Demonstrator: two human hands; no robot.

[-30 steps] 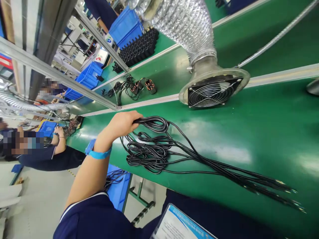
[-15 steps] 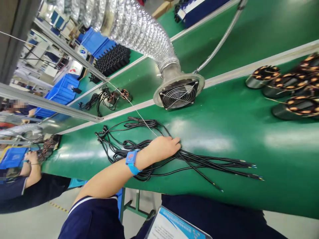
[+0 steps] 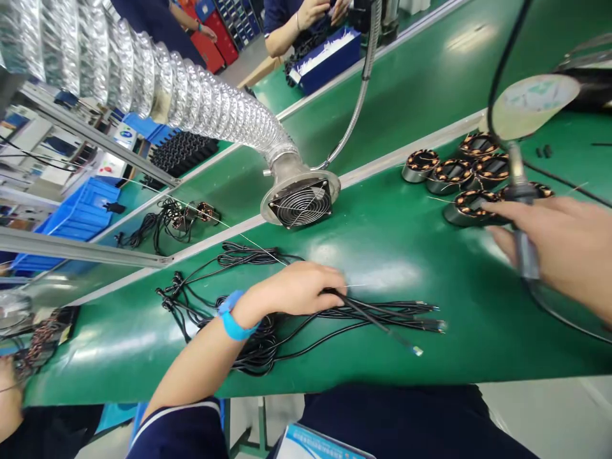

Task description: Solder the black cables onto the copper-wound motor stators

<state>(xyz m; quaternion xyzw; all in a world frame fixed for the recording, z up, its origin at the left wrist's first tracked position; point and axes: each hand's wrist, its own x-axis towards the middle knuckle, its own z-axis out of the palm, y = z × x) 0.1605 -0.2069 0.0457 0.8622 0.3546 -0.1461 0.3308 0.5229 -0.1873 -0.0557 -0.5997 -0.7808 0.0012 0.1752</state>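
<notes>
My left hand (image 3: 296,290), a blue wristband on its wrist, lies on a loose bundle of black cables (image 3: 268,331) on the green conveyor belt (image 3: 392,248). Its fingers are curled and pinch one cable near the stripped ends (image 3: 421,319), which point right. My right hand (image 3: 559,248) is blurred at the right edge, with thumb and fingers closed around the grey stem (image 3: 524,245) of a round magnifier (image 3: 530,102). Just beyond that hand stand several motor stators with copper windings (image 3: 454,172).
A foil duct ending in a fan grille (image 3: 300,204) hangs over the belt's far edge. More black cables and coils (image 3: 176,220) lie on the belt behind. Blue bins (image 3: 81,213) and a black tray (image 3: 184,150) sit far left. Co-workers' hands (image 3: 310,13) work at the top.
The view swung right, bringing the stators, the magnifier and my right hand into sight. My left hand let go of the coiled cable end and moved right along the bundle toward the stripped ends.
</notes>
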